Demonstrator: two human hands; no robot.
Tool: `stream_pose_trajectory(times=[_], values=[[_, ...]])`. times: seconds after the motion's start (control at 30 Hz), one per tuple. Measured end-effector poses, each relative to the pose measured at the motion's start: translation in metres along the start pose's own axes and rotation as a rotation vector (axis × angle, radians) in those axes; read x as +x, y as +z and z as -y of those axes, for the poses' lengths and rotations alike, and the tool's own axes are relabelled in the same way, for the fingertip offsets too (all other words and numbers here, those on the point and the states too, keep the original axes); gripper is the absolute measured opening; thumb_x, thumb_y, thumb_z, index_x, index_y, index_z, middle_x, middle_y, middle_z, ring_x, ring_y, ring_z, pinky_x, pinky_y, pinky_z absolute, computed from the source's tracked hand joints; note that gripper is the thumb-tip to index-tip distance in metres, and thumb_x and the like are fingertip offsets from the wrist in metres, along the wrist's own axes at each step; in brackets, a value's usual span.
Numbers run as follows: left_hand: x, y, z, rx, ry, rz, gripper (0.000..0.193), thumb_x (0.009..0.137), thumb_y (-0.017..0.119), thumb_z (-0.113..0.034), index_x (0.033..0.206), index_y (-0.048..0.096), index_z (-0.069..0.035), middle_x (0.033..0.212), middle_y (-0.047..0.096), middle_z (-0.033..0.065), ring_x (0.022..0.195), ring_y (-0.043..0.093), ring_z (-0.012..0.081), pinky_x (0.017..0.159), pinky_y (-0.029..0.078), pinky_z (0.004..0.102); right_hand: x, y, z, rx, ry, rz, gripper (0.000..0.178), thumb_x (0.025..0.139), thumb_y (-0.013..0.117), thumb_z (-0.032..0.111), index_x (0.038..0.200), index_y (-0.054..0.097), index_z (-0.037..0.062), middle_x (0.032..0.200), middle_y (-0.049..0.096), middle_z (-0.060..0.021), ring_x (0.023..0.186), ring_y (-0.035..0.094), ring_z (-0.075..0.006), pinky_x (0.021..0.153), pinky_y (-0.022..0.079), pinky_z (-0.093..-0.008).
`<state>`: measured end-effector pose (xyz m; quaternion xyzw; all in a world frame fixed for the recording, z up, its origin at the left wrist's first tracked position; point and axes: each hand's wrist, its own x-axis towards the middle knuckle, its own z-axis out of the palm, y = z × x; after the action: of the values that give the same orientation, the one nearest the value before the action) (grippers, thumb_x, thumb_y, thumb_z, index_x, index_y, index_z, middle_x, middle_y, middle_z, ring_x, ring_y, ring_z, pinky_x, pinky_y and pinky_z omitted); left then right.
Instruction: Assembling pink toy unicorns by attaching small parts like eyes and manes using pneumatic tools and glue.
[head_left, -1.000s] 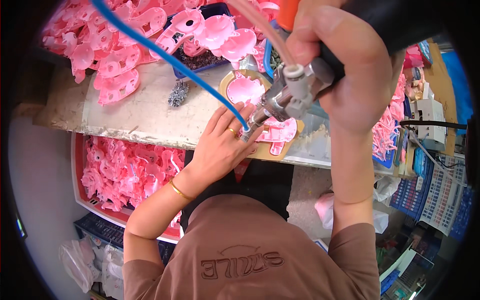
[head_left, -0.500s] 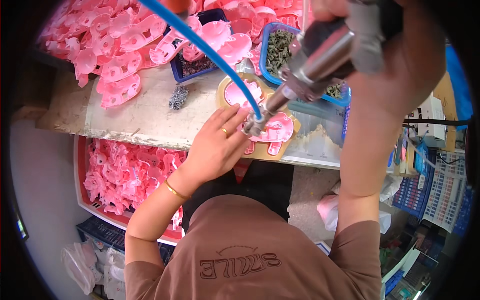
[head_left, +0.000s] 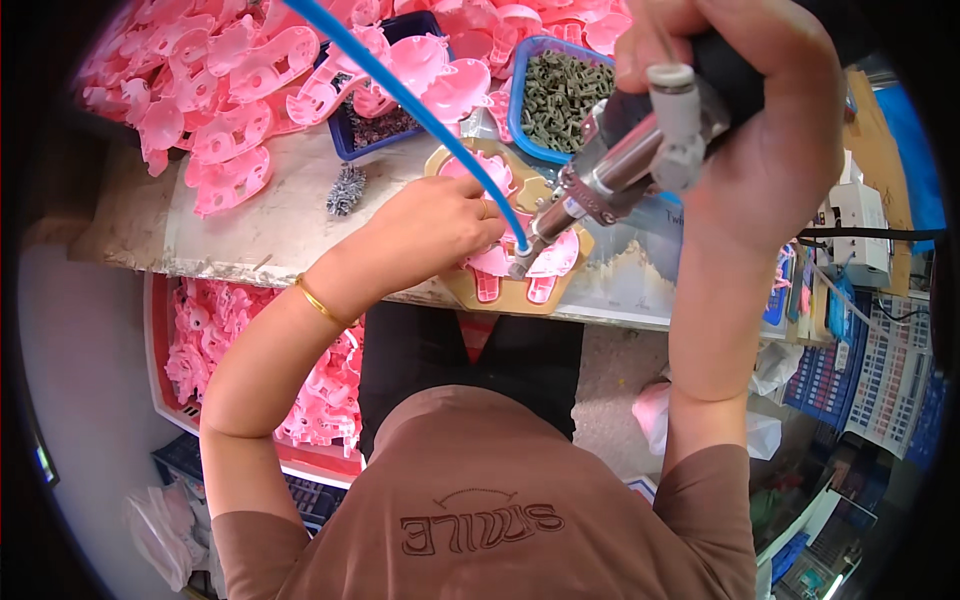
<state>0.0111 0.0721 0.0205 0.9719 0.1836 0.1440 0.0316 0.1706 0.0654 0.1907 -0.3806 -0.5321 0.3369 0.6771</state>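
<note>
My right hand [head_left: 775, 135] grips a pneumatic screwdriver [head_left: 625, 160], a silver and black tool tilted down to the left. A blue air hose [head_left: 400, 95] runs to its front end. The tip points at a pink plastic part [head_left: 556, 254] seated in a tan fixture [head_left: 515, 300] at the bench's front edge. Against the left side of that part rests my left hand [head_left: 435, 225], its fingers curled in and the fingertips hidden. Whatever they pinch cannot be made out. Just right of the fixture's far side is a blue tray [head_left: 517, 110] holding small dark green pieces.
Pink plastic shells [head_left: 235, 130] are heaped along the back left of the bench. Among them stands a dark blue tray [head_left: 345, 140] of small dark screws, with a clump of screws [head_left: 346, 190] nearby. Below the bench, a red-rimmed crate [head_left: 160, 370] holds more pink parts.
My left hand has gone from fingers stretched over the part to curled, with its wrist further up and left. The screwdriver's tip has shifted slightly right; my right hand has come down a little.
</note>
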Motion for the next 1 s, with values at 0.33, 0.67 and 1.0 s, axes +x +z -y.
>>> stream_pose_trajectory(times=[0.33, 0.67, 1.0], values=[[-0.002, 0.010, 0.006, -0.266, -0.201, -0.092, 0.018, 0.066, 0.073, -0.006, 0.079, 0.061, -0.007, 0.080, 0.064, 0.0088, 0.093, 0.061, 0.0296, 0.076, 0.052, 0.0403, -0.011, -0.021, -0.045, 0.227, -0.010, 0.250, 0.028, 0.088, 0.068, 0.009, 0.106, 0.061, -0.0103, 0.073, 0.066, -0.0122, 0.056, 0.064, -0.0171, 0.047, 0.048, -0.0251], [0.001, -0.003, 0.001, -0.316, -0.464, 0.356, 0.074, 0.058, 0.082, -0.001, 0.129, 0.059, -0.005, 0.133, 0.056, 0.0173, 0.125, 0.048, 0.0411, 0.106, 0.042, 0.0442, -0.032, 0.002, -0.060, 0.315, -0.219, 0.220, 0.030, 0.080, 0.068, -0.009, 0.103, 0.051, 0.0014, 0.075, 0.059, -0.0007, 0.059, 0.057, -0.0064, 0.052, 0.044, -0.0223], [-0.079, 0.005, -0.001, 0.156, -0.737, -0.412, 0.013, 0.083, 0.072, -0.014, 0.091, 0.065, -0.006, 0.098, 0.062, 0.0088, 0.097, 0.057, 0.0311, 0.083, 0.046, 0.0436, 0.013, -0.012, -0.008, 0.011, -0.253, 0.137, 0.026, 0.086, 0.066, 0.011, 0.105, 0.059, -0.0047, 0.066, 0.059, -0.0074, 0.051, 0.053, -0.0112, 0.048, 0.042, -0.0248]])
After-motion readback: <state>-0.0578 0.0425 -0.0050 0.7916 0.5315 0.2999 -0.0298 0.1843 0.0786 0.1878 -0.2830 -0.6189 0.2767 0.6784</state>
